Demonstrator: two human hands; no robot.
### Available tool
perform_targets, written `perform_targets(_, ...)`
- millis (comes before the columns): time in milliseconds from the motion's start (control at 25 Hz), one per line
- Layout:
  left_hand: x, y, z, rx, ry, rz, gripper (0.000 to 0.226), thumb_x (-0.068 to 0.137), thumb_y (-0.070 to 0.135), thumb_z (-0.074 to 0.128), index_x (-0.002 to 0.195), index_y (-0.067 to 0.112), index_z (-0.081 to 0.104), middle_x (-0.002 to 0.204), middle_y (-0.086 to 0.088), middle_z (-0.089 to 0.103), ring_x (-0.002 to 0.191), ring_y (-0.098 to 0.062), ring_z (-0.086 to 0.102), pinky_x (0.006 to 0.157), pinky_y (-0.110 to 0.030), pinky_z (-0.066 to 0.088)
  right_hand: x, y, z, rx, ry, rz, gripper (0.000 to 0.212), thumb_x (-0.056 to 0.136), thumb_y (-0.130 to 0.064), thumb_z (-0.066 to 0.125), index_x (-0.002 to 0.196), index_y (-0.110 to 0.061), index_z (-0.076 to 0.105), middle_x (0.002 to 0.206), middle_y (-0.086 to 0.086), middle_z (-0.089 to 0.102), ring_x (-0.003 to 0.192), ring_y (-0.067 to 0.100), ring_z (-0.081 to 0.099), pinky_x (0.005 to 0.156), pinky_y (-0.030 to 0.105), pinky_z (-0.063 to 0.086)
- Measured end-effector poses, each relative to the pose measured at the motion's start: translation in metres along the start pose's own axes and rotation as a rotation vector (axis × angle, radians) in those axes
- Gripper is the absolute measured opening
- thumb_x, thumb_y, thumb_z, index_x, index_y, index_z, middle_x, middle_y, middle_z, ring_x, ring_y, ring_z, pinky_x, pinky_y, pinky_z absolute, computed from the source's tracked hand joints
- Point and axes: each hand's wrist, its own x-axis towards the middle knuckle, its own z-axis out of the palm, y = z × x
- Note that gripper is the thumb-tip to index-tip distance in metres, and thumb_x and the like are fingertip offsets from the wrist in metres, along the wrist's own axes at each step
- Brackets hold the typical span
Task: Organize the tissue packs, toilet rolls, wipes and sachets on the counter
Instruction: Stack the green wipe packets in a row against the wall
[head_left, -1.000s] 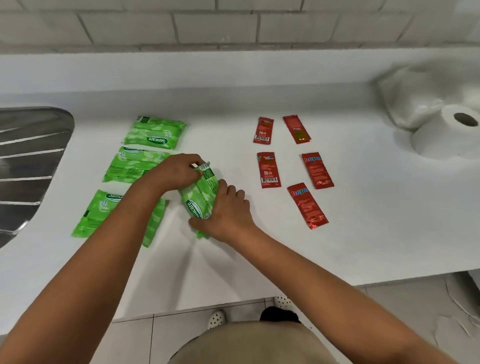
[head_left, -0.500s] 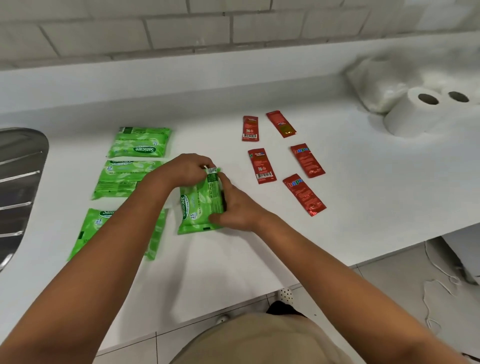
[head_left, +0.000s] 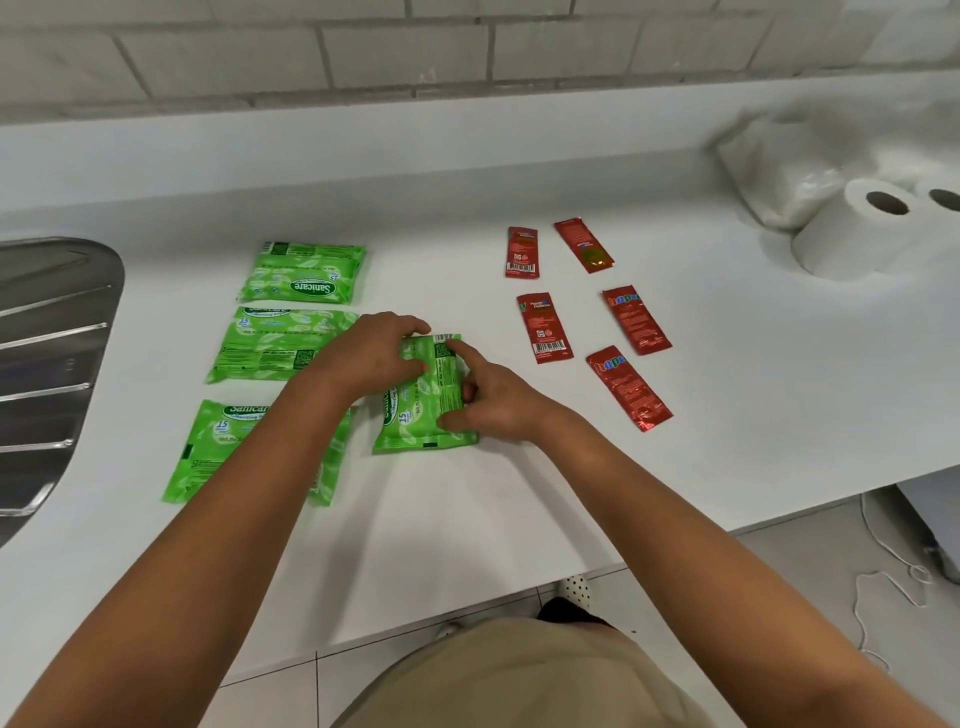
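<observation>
A green wipes pack (head_left: 428, 410) lies flat on the white counter (head_left: 519, 509), standing lengthwise. My left hand (head_left: 371, 353) grips its far left corner and my right hand (head_left: 493, 397) holds its right edge, index finger pointing up along it. Three more green wipes packs lie in a column to the left: far (head_left: 304, 273), middle (head_left: 275, 343), near (head_left: 228, 449), the near one partly under my left forearm. Several red sachets (head_left: 543, 327) lie in two columns to the right. Two white toilet rolls (head_left: 852, 228) sit at the far right beside a clear bag of tissue packs (head_left: 774, 166).
A steel sink drainer (head_left: 47, 364) borders the counter on the left. A tiled wall runs along the back. The counter's front edge crosses below my arms, with tiled floor, a white cord (head_left: 893, 571) and my shoes beneath.
The green pack was turned from tilted to lying flat and lengthwise on the counter. My right hand shifted along its right edge. The view swung right, showing a second toilet roll.
</observation>
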Motion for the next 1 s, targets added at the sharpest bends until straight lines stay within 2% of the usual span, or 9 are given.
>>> perform_targets(120,-0.005,-0.003,0.0,-0.018,-0.021,-0.025,0.062,0.083,0.031,0.068,0.138,0.016,0.044,0.137,-0.011,0.051,0.126,-0.025,0.047,0.099,-0.031,0.037,0.001,0.0,0.003,0.003,0.04,-0.002,0.091,0.075,-0.013,0.074,0.147,-0.026,0.021,0.072,-0.008,0.047,0.066,0.002,0.049,0.058,0.012,0.039)
perform_targets(400,-0.003,-0.003,0.004,0.008,-0.024,-0.028,0.061,0.086,0.027,0.065,0.139,0.012,0.041,0.139,-0.012,0.048,0.129,-0.025,0.043,0.102,-0.033,0.035,0.0,-0.002,0.009,0.001,0.091,0.0,0.086,0.076,-0.015,0.073,0.146,-0.025,0.024,0.074,-0.007,0.045,0.068,0.003,0.046,0.062,0.013,0.039)
perform_targets(640,0.001,0.003,0.009,0.085,-0.042,-0.069,0.059,0.089,0.025,0.061,0.141,0.011,0.038,0.142,-0.012,0.044,0.13,-0.026,0.041,0.102,-0.034,0.034,0.0,-0.005,0.007,-0.004,0.058,0.004,0.087,0.077,-0.015,0.073,0.147,-0.024,0.021,0.073,-0.008,0.045,0.07,0.008,0.048,0.059,0.013,0.037)
perform_targets(760,0.005,0.01,0.011,0.158,-0.061,-0.144,0.06,0.09,0.026,0.06,0.142,0.013,0.035,0.144,-0.009,0.041,0.131,-0.026,0.04,0.104,-0.038,0.036,-0.001,-0.006,0.004,0.001,0.037,-0.003,0.086,0.077,-0.016,0.073,0.146,-0.023,0.022,0.07,-0.006,0.047,0.073,0.013,0.049,0.061,0.017,0.039)
perform_targets(880,0.006,0.019,0.009,0.22,-0.072,-0.197,0.061,0.088,0.024,0.061,0.143,0.013,0.034,0.144,-0.01,0.039,0.131,-0.026,0.039,0.104,-0.04,0.037,-0.002,-0.01,-0.002,0.014,0.012,-0.004,0.081,0.079,-0.017,0.071,0.145,-0.023,0.024,0.069,-0.005,0.051,0.071,0.011,0.051,0.06,0.016,0.039)
perform_targets(1000,0.006,0.024,0.003,0.208,-0.022,-0.193,0.061,0.084,0.023,0.065,0.14,0.019,0.04,0.142,-0.007,0.04,0.129,-0.024,0.041,0.1,-0.038,0.04,-0.001,-0.008,-0.011,0.067,-0.015,0.02,0.072,0.082,-0.017,0.068,0.143,-0.023,0.03,0.071,-0.006,0.054,0.074,0.011,0.054,0.067,0.021,0.04)
